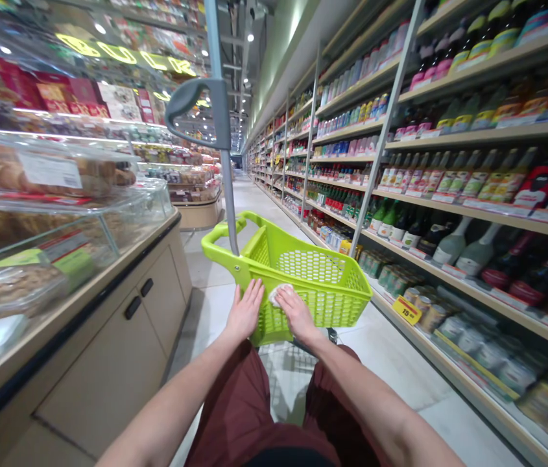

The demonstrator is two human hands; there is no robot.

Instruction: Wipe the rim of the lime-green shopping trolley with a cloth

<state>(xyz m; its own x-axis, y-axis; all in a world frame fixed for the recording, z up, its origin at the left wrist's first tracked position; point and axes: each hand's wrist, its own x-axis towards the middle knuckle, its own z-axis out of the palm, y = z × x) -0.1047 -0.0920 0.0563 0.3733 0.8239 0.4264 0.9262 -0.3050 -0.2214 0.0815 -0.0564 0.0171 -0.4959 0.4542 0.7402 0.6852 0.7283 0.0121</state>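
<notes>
A lime-green plastic shopping cart basket (pixel 332 305) with perforated sides stands right in front of my knees. My left hand (pixel 249 308) lies flat against its near side, fingers stretched out and holding nothing. Just right of it, my right hand (pixel 294 309) presses a crumpled white wipe (pixel 276 294) onto the same side; whether it is paper or cloth I cannot tell. From the basket's left end rises a grey pole (pixel 229 201) with a looped grey handle (pixel 196 113). The basket looks empty from here.
On the left runs a bakery counter (pixel 152 259) with glass panels and packaged bread (pixel 35 168). Tall shelves (pixel 478 207) of bottles and cans line the right side, with a yellow price tag (pixel 406 310) low down. The tiled aisle floor (pixel 249 188) stretches ahead between them.
</notes>
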